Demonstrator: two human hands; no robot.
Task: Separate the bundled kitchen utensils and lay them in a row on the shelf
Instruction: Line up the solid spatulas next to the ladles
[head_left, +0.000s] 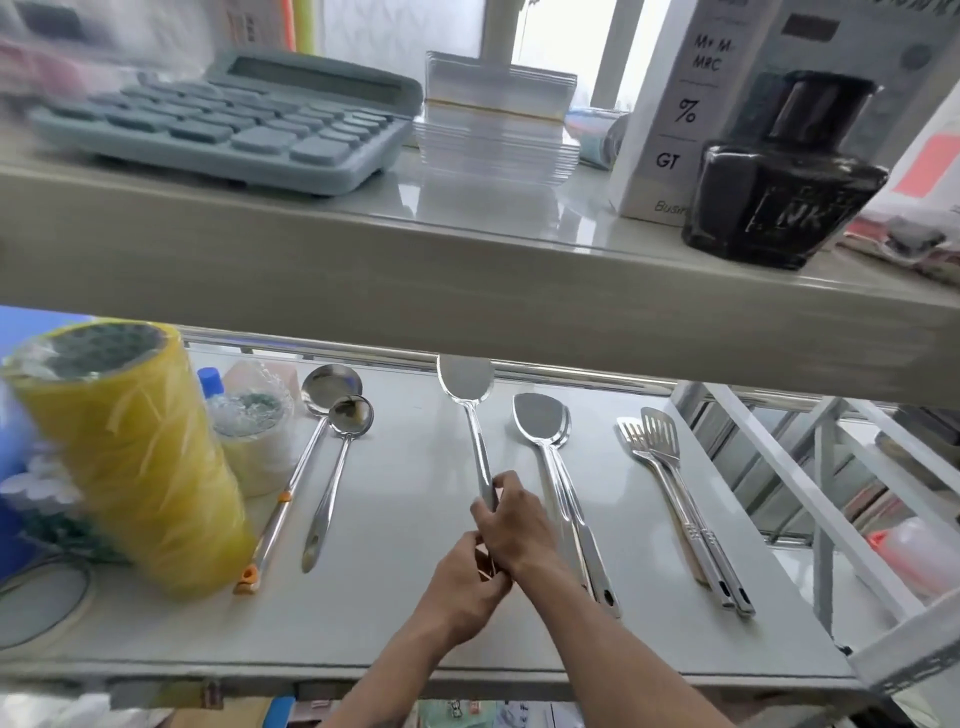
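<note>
Ladles (332, 447) lie far left on the shelf (405, 613), next the spatula (475, 415) in hand, then a stacked turner pair (558, 467), then slotted turners (675, 493) still doubled up. Left hand (465, 592) grip is curled round the spatula's handle end, right hand (514, 525) grip wrapped higher on it. Risk: tugging at the handle could swing the blade into the turner pair close by.

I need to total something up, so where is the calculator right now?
In the head view the calculator sits at the left of the upper shelf, just left of a stack of clear plastic sleeves.
</note>
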